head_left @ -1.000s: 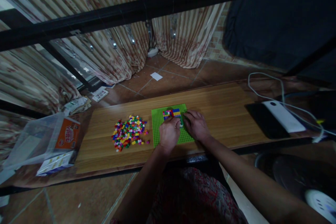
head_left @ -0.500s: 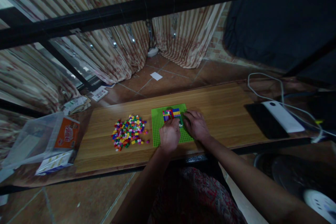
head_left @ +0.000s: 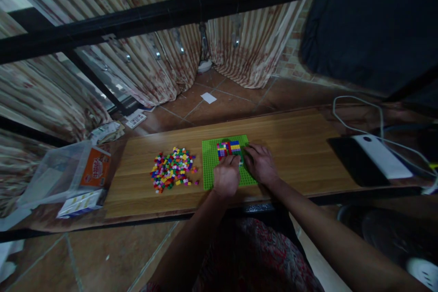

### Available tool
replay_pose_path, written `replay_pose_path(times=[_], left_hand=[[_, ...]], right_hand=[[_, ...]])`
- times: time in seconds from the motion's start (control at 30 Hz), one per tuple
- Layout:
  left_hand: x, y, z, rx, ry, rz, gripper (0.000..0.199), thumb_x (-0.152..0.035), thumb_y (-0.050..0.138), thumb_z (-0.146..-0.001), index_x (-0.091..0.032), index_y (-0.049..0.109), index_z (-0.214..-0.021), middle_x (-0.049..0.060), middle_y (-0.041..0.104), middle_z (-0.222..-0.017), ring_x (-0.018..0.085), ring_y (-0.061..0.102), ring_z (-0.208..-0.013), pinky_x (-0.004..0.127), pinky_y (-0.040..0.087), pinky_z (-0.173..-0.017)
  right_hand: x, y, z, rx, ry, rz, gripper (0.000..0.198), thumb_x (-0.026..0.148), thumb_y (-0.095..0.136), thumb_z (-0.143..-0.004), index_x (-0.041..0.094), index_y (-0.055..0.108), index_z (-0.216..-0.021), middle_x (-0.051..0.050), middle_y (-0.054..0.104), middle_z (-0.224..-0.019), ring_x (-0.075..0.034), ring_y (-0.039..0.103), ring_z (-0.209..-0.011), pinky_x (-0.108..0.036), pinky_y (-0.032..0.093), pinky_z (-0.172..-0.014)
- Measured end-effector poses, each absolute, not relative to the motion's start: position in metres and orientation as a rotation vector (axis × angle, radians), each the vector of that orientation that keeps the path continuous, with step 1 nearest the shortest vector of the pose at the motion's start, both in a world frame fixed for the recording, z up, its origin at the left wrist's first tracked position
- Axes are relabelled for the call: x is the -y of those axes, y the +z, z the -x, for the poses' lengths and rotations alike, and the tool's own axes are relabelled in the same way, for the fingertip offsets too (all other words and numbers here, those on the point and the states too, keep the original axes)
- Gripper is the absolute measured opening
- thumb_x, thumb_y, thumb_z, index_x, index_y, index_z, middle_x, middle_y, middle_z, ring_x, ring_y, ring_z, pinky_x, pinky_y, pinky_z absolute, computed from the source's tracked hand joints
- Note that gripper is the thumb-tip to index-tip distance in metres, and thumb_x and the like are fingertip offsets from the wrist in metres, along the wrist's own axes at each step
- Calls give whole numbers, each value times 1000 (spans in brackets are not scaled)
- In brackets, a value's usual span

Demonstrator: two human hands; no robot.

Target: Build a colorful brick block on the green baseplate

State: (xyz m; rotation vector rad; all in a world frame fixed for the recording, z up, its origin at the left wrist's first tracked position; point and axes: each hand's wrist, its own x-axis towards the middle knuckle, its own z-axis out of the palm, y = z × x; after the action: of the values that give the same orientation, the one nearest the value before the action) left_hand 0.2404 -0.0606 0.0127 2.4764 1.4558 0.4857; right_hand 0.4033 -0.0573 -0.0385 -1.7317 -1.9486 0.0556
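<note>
Here, a studded green baseplate [head_left: 209, 169] with multicoloured bricks [head_left: 234, 147]; left hand [head_left: 227, 176] and right hand [head_left: 263, 164], grip indiscernible.

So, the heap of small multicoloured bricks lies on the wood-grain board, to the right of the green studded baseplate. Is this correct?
The side is wrong: the head view shows the multicoloured bricks on the wood-grain board, left of the green baseplate.

No text can be read with certainty. Large white characters, apparently Chinese, stand on the orange panel [head_left: 96, 167] at the right end of the clear plastic bin [head_left: 51, 173], too blurred to make out. Dark print marks the small white card [head_left: 136, 119] on the floor by the curtain [head_left: 164, 73], and its lines are too small to decipher.
</note>
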Motion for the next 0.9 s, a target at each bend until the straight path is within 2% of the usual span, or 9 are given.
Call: replay_pose_path(times=[0.17,0.37,0.57,0.67,0.77,0.9], left_hand=[[61,13,-241,-1475,411,-2531,26,-13,44,-91,-18,63,-109,8,65,-110,20,59,-102,30,50,-86],[64,15,-244,-1525,369,-2495,28,-16,42,-93,-19,61,-113,7,66,-111,20,61,-101,30,51,-83],[69,20,-221,-1602,518,-2466,40,-15,42,-93,-22,51,-131,6,67,-112,18,61,-103,26,50,-85],[52,23,-181,-1840,603,-2358,35,-15,42,-93,-23,58,-123,6,68,-109,18,63,-99,29,50,-85],[25,26,-138,-2089,608,-2246,29,-15,43,-91,-17,65,-110,10,69,-105,22,63,-99,34,49,-88],[3,18,-105,-1927,563,-2380,25,-16,50,-89,-19,67,-107,8,68,-113,21,59,-107,37,44,-100]], right_hand=[[57,-43,-404,1963,13,1733,33,30,46,-93,18,62,-118,-12,61,-125,-28,52,-113,-42,40,-96],[56,-47,-406,1982,-69,1715,32,30,47,-92,18,63,-116,-12,62,-122,-28,53,-110,-43,40,-95],[55,-51,-408,1982,-92,1699,33,31,46,-92,19,63,-117,-12,62,-121,-28,55,-108,-44,41,-92],[55,-52,-408,1981,-94,1695,32,31,47,-91,19,64,-116,-12,63,-120,-28,55,-107,-44,41,-92],[55,-51,-408,1992,-106,1697,32,31,47,-91,19,64,-115,-11,64,-119,-27,55,-106,-44,41,-93],[56,-51,-408,1997,-112,1699,32,31,46,-92,17,64,-115,-11,64,-119,-27,54,-107,-44,42,-94]])
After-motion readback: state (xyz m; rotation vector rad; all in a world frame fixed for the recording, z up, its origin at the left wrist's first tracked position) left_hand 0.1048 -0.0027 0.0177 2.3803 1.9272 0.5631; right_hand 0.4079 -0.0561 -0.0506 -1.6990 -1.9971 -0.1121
